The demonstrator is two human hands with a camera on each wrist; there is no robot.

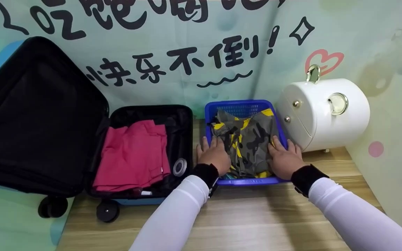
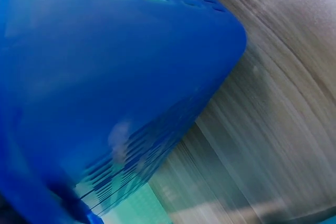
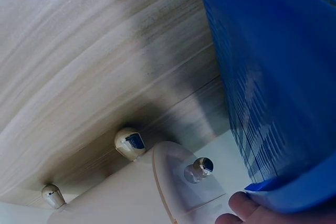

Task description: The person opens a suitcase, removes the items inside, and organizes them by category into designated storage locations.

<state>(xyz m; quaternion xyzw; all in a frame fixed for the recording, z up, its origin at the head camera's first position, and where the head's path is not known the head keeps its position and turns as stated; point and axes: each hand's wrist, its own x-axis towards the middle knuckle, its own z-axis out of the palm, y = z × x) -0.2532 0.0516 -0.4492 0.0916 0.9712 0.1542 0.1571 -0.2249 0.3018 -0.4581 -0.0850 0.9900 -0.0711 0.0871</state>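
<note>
A blue plastic basket (image 1: 243,106) stands on the wooden table and holds a camouflage garment (image 1: 248,139) with yellow patches. My left hand (image 1: 214,155) lies flat on the garment's left side at the basket's left rim. My right hand (image 1: 284,158) lies flat on its right side at the right rim. The fingers of both hands look straight. The left wrist view shows only the basket's blue wall (image 2: 110,87), blurred. In the right wrist view the basket wall (image 3: 273,77) fills the right side, with a fingertip (image 3: 242,203) at its lower rim.
An open black suitcase (image 1: 183,115) lies left of the basket, with a folded red garment (image 1: 133,153) and a tape roll (image 1: 180,166) inside; its lid (image 1: 37,115) leans on the wall. A white round case (image 1: 323,111) with gold fittings stands right of the basket. Bare wooden table (image 1: 250,216) lies in front.
</note>
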